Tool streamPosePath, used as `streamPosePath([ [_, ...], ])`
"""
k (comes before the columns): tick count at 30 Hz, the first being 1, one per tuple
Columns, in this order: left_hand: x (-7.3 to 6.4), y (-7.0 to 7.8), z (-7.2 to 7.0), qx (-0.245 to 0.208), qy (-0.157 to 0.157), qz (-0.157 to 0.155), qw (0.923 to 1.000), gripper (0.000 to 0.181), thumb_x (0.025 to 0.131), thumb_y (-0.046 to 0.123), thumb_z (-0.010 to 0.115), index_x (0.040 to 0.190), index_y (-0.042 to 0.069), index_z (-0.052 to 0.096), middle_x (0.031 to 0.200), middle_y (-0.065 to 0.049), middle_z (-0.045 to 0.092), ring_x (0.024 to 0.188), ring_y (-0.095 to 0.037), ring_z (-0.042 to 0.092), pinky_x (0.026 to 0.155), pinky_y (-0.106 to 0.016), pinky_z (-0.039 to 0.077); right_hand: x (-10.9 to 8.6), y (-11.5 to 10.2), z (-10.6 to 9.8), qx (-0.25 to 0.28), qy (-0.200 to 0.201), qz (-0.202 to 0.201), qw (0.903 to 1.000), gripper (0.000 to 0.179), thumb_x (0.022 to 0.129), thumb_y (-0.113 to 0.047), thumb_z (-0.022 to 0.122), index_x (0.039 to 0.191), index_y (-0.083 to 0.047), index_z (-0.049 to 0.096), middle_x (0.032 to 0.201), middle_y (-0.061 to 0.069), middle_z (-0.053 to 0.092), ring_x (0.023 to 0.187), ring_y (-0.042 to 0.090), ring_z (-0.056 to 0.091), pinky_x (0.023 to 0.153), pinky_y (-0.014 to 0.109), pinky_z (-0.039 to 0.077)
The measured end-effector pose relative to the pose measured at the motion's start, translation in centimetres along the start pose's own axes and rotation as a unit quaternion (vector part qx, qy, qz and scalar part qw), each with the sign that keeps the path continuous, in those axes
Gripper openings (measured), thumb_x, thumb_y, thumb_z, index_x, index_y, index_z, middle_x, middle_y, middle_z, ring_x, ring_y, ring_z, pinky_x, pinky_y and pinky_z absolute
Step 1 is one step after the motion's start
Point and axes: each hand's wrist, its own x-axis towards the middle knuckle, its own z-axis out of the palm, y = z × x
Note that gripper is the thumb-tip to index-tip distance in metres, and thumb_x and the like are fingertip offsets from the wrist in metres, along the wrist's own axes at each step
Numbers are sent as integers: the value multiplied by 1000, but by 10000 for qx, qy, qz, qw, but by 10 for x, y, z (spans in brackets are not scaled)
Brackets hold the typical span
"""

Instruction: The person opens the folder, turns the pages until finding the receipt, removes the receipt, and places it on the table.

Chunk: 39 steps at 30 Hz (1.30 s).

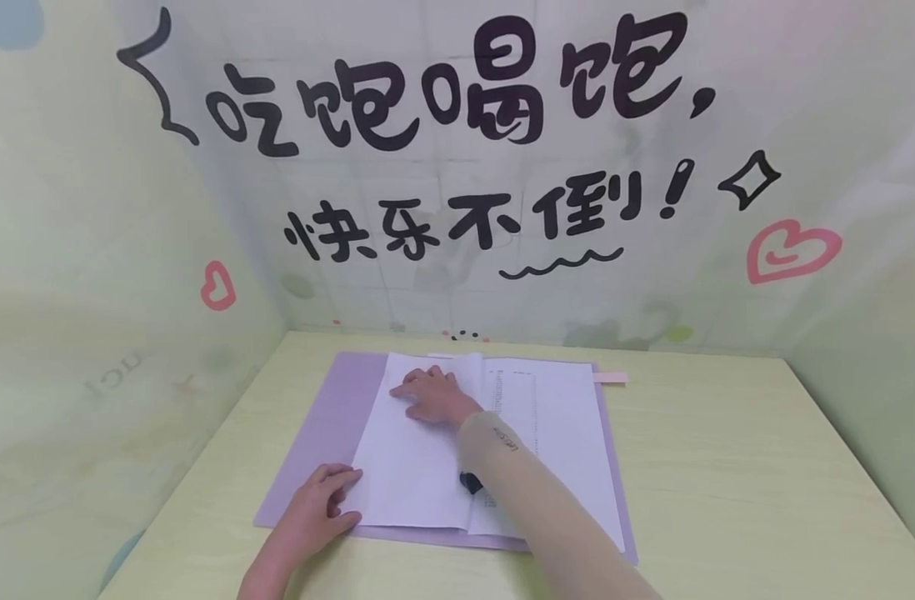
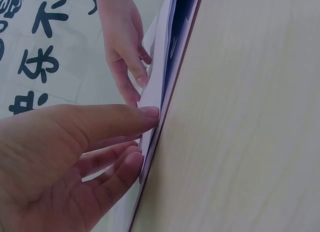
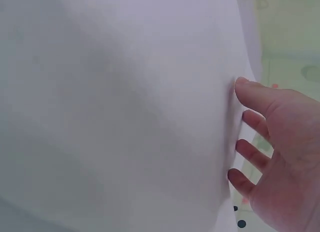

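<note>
A purple folder (image 1: 315, 433) lies spread on the table with white sheets in it. The left page (image 1: 416, 467) is blank, while the right page (image 1: 570, 433) carries printed lines. My right hand (image 1: 435, 393) rests with spread fingers on the upper part of the blank page, its forearm crossing the right page. In the right wrist view, its fingertips (image 3: 240, 179) touch the white paper. At the lower left corner of the blank page is my left hand (image 1: 315, 508), fingers along the side edge and thumb (image 2: 147, 114) at the bottom edge.
A pink tab (image 1: 611, 377) sticks out past the folder's upper right side. Pale wood-look table (image 1: 727, 467) surrounds the folder. Behind it stands a wall (image 1: 442, 292) with large black lettering, and light side panels flank the table.
</note>
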Motion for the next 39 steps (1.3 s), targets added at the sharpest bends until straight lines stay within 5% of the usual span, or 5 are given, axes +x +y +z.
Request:
streamPosePath([
  [11, 0, -1, 4, 84, 164, 323, 9993, 55, 73, 12, 84, 125, 5, 67, 116, -7, 58, 78, -1, 45, 67, -17, 45, -31, 32, -18, 1472, 949, -375, 9838, 40, 100, -19, 58, 140, -17, 56, 143, 4, 55, 135, 23, 45, 116, 40, 36],
  [23, 0, 2, 4, 174, 44, 39, 9998, 59, 71, 15, 86, 126, 6, 67, 126, -12, 57, 83, -5, 49, 70, -18, 47, -93, 90, -48, 2112, 1694, 918, 9583, 48, 98, -19, 61, 144, -23, 51, 153, 4, 46, 142, 29, 41, 118, 49, 35],
  [39, 0, 0, 4, 74, 45, 17, 10000, 59, 71, 15, 86, 126, 6, 67, 126, -12, 57, 85, -6, 50, 71, -18, 48, -154, 157, -44, 2411, 2539, 1252, 9283, 54, 95, -11, 62, 146, -7, 45, 148, 24, 45, 130, 46, 47, 107, 59, 41],
])
